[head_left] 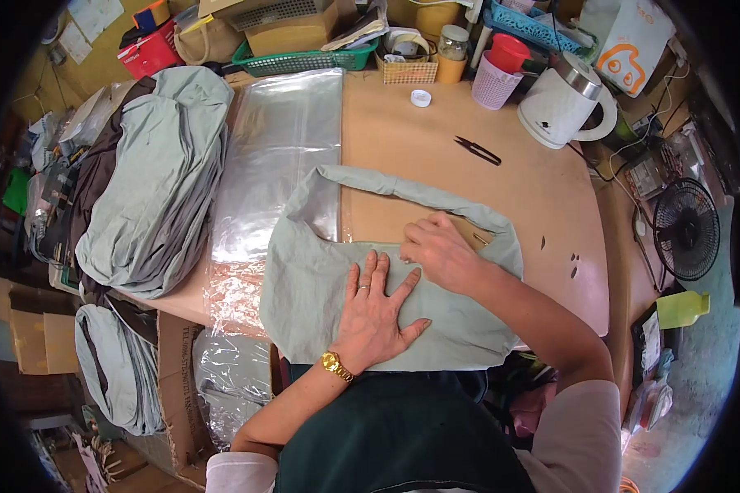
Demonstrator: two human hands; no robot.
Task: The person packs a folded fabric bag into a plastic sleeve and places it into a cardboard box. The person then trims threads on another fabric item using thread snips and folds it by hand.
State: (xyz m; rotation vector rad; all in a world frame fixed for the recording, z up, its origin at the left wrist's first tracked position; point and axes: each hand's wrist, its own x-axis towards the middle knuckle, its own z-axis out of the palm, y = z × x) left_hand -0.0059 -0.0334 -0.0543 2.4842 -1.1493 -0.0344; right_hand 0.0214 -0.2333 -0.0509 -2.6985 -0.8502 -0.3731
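Note:
A pale grey-green cloth shoulder bag [304, 287] lies flat at the table's near edge, its strap [411, 191] looped away from me. My left hand [378, 308], with a gold watch at the wrist, rests on the bag's front with fingers spread. Just right of it, my right hand [444, 253] is closed in a pinch at the bag's upper edge. What its fingertips hold is hidden. A small brass-coloured metal piece [480, 239] shows inside the strap loop, beside the right hand.
Left of the bag lie clear plastic sleeves [279, 123] and a pile of similar bags [156, 181]. Black thread snips [478, 150], a white cap [420, 99] and a white kettle [559, 103] are farther back. A black fan [686, 228] stands right.

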